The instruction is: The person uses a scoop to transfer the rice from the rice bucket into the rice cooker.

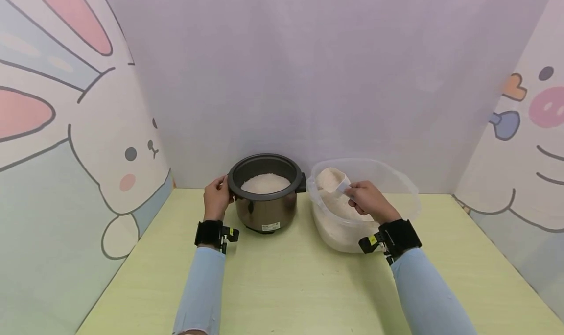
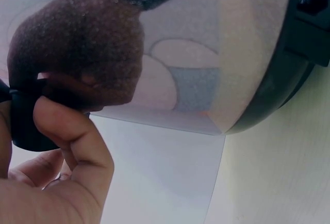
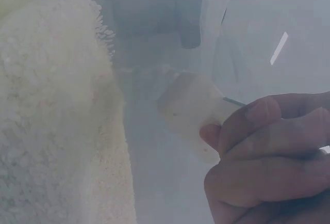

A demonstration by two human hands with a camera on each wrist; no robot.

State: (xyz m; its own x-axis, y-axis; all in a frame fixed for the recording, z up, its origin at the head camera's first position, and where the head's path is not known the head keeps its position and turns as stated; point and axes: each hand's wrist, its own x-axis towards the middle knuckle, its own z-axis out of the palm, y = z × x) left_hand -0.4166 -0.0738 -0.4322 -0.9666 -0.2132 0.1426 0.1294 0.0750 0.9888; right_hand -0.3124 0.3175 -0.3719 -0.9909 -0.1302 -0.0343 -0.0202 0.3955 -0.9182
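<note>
My left hand (image 1: 216,199) grips the black side handle (image 2: 32,123) of a shiny brown rice cooker (image 1: 269,211), thumb over it and fingers beneath. The cooker has no lid on, and white rice (image 1: 266,183) lies in its pot. In my right hand (image 1: 370,199) is the short handle of a white measuring scoop (image 1: 345,185), heaped with rice (image 1: 329,179). This scoop is held over the left side of a clear plastic tub (image 1: 398,180). More rice (image 3: 51,110) fills the lower part of the tub, seen through its wall in the right wrist view.
Cooker and tub stand side by side at the back of a pale yellow-green table (image 1: 282,286), a narrow gap between them. Behind them rises a plain lilac wall (image 1: 308,80). Cartoon-printed panels (image 1: 119,178) flank the table on both sides.
</note>
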